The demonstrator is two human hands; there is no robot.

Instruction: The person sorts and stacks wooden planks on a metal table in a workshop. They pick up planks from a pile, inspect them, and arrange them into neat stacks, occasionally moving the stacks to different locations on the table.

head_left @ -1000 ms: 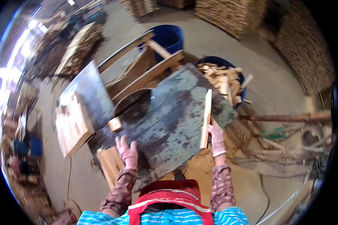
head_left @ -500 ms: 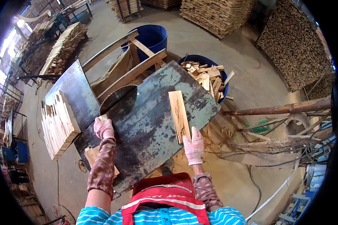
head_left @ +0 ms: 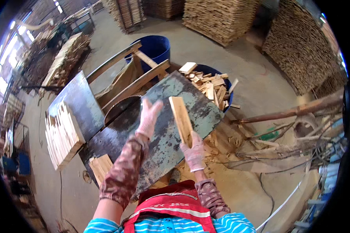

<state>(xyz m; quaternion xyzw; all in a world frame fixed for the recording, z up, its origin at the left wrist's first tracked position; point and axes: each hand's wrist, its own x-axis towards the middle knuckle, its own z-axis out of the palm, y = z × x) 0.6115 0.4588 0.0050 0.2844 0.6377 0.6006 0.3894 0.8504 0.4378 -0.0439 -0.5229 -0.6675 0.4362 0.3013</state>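
Right grip [head_left: 193,149] clamped on wooden slat [head_left: 181,119], now drawn back toward me | left grip [head_left: 149,116] fingers apart, lifted off the desk [head_left: 171,155] | I read repositioning beside the saw blade [head_left: 122,109].

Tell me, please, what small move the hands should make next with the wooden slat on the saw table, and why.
Probably lay the wooden slat flat on the saw table. The right hand grips only its near end, so the far end sticks out unsupported, while the left hand hovers open beside it, close to the blade slot. Steadying the slat first looks safer.
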